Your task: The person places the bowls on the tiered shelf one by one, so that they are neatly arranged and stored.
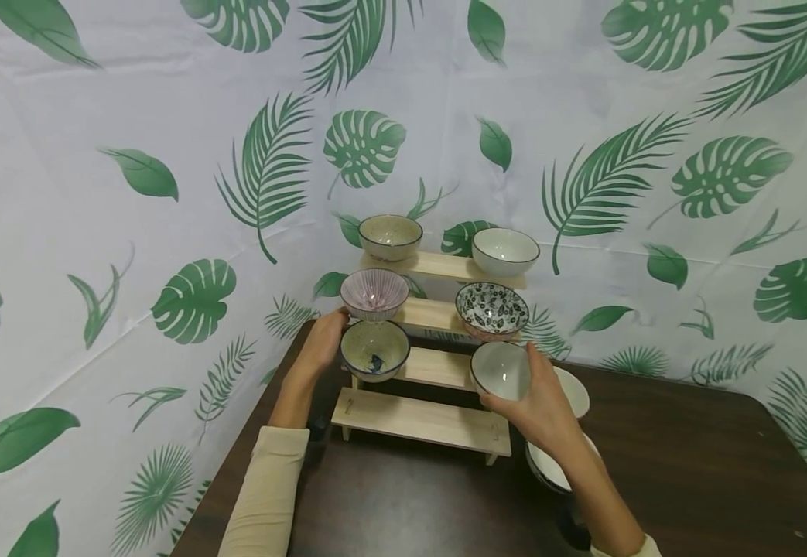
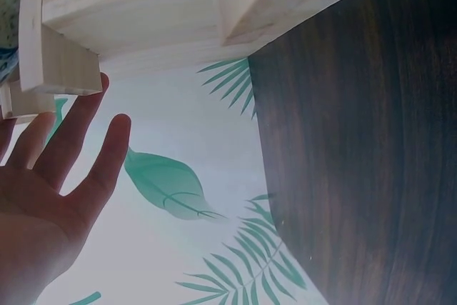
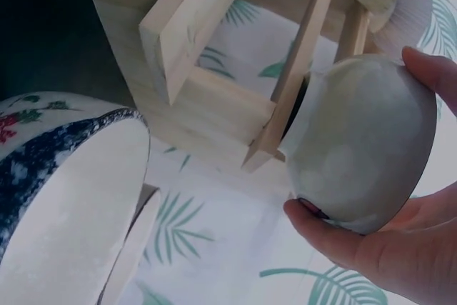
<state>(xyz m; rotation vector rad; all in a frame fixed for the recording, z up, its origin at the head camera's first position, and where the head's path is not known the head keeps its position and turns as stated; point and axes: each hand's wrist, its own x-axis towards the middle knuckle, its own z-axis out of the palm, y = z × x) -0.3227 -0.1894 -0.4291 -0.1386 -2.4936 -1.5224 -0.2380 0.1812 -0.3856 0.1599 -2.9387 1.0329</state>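
My right hand (image 1: 542,406) grips a white bowl (image 1: 500,370) with a dark rim, thumb and fingers at its sides. The bowl tilts at the right end of the second-lowest step of a wooden tiered stand (image 1: 420,418); its foot is against or very near the board in the right wrist view. My left hand (image 1: 323,340) is at the stand's left end, beside an olive bowl (image 1: 375,350) with a blue motif. Its fingers are extended in the left wrist view, a fingertip at the wooden end (image 2: 68,66).
Higher steps carry a purple striped bowl (image 1: 374,292), a black-patterned bowl (image 1: 492,308), a beige bowl (image 1: 389,238) and a white bowl (image 1: 505,251). Right of the stand, partly behind my right arm, are a blue-patterned bowl (image 3: 68,155) and another pale bowl (image 1: 573,391) on the dark table (image 1: 682,456).
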